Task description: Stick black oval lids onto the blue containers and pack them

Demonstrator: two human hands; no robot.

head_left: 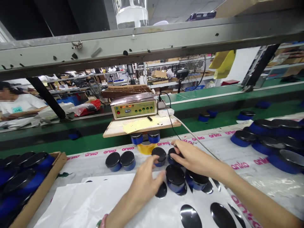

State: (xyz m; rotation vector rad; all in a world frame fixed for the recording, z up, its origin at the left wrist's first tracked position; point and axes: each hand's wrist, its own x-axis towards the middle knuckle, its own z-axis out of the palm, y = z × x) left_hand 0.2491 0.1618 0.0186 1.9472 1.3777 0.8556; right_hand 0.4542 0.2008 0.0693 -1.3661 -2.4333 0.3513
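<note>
My left hand is open, thumb and fingers apart, its fingertips at the near left side of a round blue container with a black lid. My right hand closes its fingers round the top of a similar blue container, partly hidden by the hand. Two more, a left container and a right container, stand just in front, on white sheets bearing shiny black discs. Another pair, including a lidded container, stands to the left.
A cardboard box of blue containers is at left; more containers cluster at right. A control unit sits on a wooden board ahead, its cable trailing right. A metal beam crosses above. A person is at far left.
</note>
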